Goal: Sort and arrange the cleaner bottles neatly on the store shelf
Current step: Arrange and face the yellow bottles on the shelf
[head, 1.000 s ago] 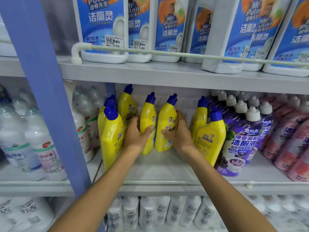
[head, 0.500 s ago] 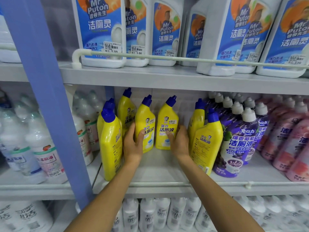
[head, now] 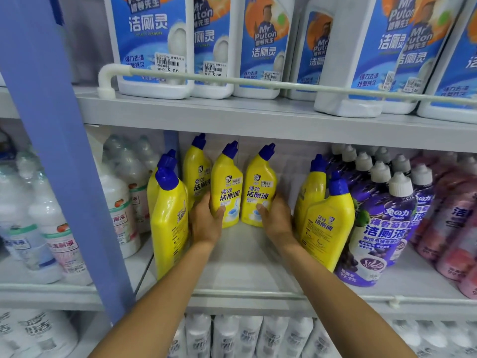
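**Middle shelf (head: 247,267): yellow cleaner stock, blue caps**

1. Left centre bottle (head: 228,187). Upright, label facing out, set toward the back of the shelf. The left hand (head: 206,223) grips its lower body from the 9 o'clock side, with the thumb across the label and the fingers curled round behind.
2. Right centre bottle (head: 259,187). Upright, label out, just beside item 1 at its 3 o'clock. Whether the two bodies touch low down cannot be told. The right hand (head: 277,223) grips it from the 3 o'clock side, thumb on the front and fingers wrapped out of sight.
3. Back bottle (head: 197,171). At 10 o'clock of the held pair, partly hidden behind item 1.
4. Left front bottles (head: 169,220). Two, one behind the other, at 8 o'clock of the pair and near the shelf's front edge. The left wrist is just beside them.
5. Right front bottles (head: 327,223). Two, at 4 o'clock of the pair, with the nearer one tilted slightly.

**Adjoining stock**

- Purple bottles (head: 379,228). White caps, in rows at 3 o'clock, touching item 5.
- Pink bottles (head: 454,223). Farther out at 3 o'clock.
- Pale bottles (head: 51,228). At 9 o'clock, beyond the blue upright (head: 56,151).
- Large white bottles (head: 152,42). Blue labels, on the upper shelf at 12 o'clock, behind a white rail (head: 258,85).
- White bottles (head: 247,337). On the lower shelf at 6 o'clock, blurred.
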`<state>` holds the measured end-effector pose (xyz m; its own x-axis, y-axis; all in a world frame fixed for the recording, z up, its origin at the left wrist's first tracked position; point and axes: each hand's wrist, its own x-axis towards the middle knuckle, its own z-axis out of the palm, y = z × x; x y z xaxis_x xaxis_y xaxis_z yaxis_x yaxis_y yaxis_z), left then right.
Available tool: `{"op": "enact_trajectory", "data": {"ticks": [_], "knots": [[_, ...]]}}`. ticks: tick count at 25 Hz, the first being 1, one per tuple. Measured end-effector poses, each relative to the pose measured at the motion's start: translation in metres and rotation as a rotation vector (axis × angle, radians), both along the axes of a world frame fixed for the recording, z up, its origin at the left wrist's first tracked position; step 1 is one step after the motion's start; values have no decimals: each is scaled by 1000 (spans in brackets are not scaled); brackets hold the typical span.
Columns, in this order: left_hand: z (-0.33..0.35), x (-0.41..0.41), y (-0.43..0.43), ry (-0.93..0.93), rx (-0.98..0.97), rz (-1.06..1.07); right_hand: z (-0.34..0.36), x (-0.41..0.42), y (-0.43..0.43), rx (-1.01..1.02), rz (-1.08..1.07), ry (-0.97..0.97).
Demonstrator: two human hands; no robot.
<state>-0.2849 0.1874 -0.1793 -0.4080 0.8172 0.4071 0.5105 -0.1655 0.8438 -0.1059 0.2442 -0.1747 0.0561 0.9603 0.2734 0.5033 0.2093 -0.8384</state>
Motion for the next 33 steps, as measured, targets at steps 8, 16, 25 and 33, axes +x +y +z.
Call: {"op": "enact_trajectory", "data": {"ticks": [8, 16, 25, 33], "knots": [[-17, -5, 29, -224, -26, -23, -13, -1, 13, 11, -1, 160], [-28, -6, 54, -243, -24, -26, -13, -4, 20, 52, 43, 227], [-18, 2, 44, -220, -47, 77, -12, -3, 11, 74, 80, 267], [-1, 5, -11, -277, -55, -158, 1, 23, -53, 13, 333, 256]]}}
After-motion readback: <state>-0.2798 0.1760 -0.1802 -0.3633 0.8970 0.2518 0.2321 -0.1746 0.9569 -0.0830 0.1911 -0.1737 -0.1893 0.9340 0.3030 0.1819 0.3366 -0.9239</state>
